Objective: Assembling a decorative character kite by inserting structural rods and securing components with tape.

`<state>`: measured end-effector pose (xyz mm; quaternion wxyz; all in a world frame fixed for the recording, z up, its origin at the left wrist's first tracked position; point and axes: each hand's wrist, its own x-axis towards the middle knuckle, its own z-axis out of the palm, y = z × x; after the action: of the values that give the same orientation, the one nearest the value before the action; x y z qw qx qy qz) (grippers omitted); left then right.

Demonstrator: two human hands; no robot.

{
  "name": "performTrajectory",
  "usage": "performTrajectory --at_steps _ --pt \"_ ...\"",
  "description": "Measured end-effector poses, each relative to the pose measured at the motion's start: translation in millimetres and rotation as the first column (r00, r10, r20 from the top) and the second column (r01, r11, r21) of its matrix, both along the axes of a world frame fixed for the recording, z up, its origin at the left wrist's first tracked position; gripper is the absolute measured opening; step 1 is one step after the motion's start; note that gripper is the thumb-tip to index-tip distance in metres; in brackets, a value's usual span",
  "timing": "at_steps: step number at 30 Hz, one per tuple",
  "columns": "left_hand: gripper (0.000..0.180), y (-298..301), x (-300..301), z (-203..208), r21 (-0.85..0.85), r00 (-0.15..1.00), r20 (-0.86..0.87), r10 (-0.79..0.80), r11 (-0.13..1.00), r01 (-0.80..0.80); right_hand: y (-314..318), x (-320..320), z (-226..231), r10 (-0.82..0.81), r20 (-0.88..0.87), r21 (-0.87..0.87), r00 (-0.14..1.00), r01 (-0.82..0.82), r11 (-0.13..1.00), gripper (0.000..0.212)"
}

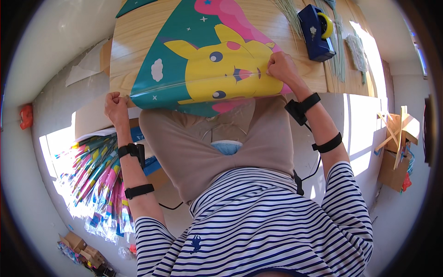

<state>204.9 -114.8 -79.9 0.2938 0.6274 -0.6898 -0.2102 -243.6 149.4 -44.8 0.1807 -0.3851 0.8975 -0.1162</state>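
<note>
Your kite [217, 60] lies on the table [134, 32], overhanging its near edge; the tape dispenser [316, 32] sits to its right, sticks [339, 60] beside that.

Teal kite [203, 60], yellow cartoon face

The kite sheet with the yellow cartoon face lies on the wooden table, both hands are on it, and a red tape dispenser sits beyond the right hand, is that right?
Not quite: the tape dispenser is dark blue with a yellow roll, not red. The head view shows it. The rest holds: the kite sheet lies on the wooden table, the left hand is at its near corner and the right hand is on its face.
</note>
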Motion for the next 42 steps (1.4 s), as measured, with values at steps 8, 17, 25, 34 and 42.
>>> performTrajectory --at_steps 8,17,25,34,42 --pt "0.029 1.3 -1.0 0.3 0.001 1.000 -0.002 0.004 1.000 -0.004 -0.2 3.6 10.9 -0.015 -0.026 0.064 1.000 0.017 0.998 0.022" --pt "0.029 1.7 -2.6 -1.2 0.005 1.000 -0.009 0.012 1.000 -0.012 11.1 -7.2 9.2 -0.012 -0.012 0.096 1.000 0.013 0.995 0.029" --pt "0.028 -4.0 -0.2 -12.2 -0.017 1.000 -0.012 0.003 1.000 -0.003 25.4 -10.2 -5.0 -0.105 -0.100 -0.167 0.989 0.087 0.982 0.019" --pt "0.023 0.4 -3.1 -9.6 -0.048 1.000 -0.009 0.010 0.999 -0.010 -76.7 155.8 1.3 0.378 -0.082 -0.478 0.922 -0.369 0.797 0.006" --pt "0.023 7.1 -2.4 -3.3 -0.010 0.995 -0.093 0.025 1.000 -0.026 -151.7 237.1 -8.5 0.498 -0.022 -0.454 0.867 -0.453 0.767 0.004"
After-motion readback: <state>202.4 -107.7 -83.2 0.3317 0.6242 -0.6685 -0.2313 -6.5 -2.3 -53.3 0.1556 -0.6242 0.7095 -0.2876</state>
